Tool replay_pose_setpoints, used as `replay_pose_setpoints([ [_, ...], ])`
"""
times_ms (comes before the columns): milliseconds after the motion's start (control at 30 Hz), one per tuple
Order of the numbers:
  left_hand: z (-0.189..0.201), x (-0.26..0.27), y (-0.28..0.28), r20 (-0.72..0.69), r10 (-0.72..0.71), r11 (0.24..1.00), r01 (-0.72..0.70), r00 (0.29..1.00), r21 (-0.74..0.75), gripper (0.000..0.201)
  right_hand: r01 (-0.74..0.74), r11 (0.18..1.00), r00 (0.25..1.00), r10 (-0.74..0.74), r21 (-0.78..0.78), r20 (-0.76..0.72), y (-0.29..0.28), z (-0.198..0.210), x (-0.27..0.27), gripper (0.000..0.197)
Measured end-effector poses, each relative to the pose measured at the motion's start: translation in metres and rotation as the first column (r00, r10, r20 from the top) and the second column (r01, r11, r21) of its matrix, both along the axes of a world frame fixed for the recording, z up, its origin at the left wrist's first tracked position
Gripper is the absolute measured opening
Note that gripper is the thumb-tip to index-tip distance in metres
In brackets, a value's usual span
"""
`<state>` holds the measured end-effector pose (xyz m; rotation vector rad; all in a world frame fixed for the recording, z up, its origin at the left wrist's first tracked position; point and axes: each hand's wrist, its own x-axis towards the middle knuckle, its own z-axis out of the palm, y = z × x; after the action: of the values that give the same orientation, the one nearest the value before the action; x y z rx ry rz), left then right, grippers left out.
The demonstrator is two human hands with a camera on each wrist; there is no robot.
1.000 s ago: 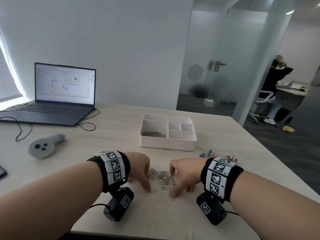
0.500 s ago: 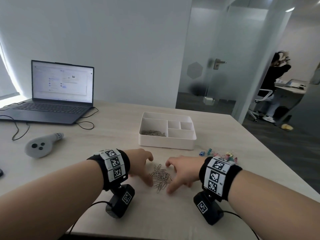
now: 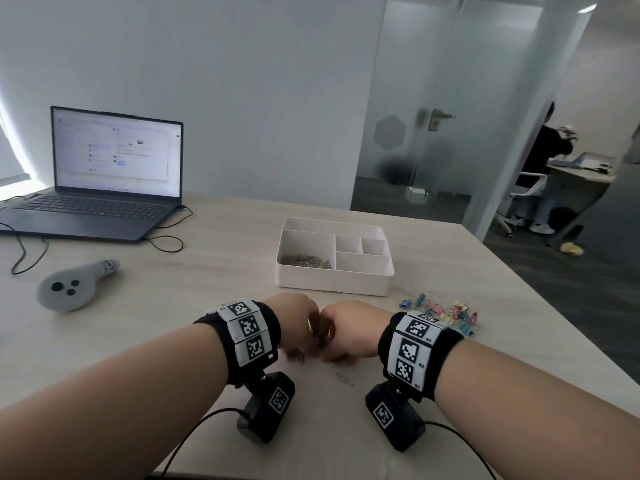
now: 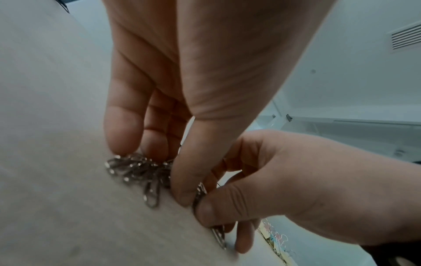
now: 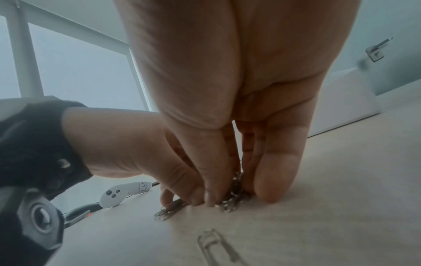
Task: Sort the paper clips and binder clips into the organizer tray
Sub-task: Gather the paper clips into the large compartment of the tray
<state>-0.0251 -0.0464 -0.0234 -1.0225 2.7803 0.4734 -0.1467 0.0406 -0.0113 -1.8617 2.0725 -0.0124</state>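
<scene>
Just in front of the organizer tray, both the left hand and the right hand pinched the bunched paper clips, which could spill when lifted, like the stray clip nearby.

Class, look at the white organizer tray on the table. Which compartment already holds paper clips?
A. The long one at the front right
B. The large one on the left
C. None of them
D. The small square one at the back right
B: in the head view a silver heap of paper clips lies in the large left compartment of the organizer tray, while the right-hand compartments show only bare white floors.
</scene>
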Motion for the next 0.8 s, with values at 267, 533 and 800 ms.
replay_pose_setpoints([
  [267, 0.000, -0.006, -0.013, -0.088, 0.105, 0.991, -0.097, 0.991, 0.090, 0.006, 0.065, 0.998, 0.997, -0.064, -0.011, 0.037, -0.014, 0.001, -0.004, 0.024],
  [533, -0.007, -0.009, -0.029, -0.218, 0.180, 0.971, -0.138, 0.959, 0.193, 0.015, 0.126, 0.991, 0.983, -0.118, -0.055, 0.138, -0.026, -0.005, -0.011, 0.016],
  [800, 0.008, -0.005, -0.055, -0.356, 0.311, 0.884, -0.130, 0.881, 0.449, 0.011, 0.202, 0.973, 0.913, -0.145, -0.114, 0.382, -0.044, 0.006, -0.021, 0.011],
])
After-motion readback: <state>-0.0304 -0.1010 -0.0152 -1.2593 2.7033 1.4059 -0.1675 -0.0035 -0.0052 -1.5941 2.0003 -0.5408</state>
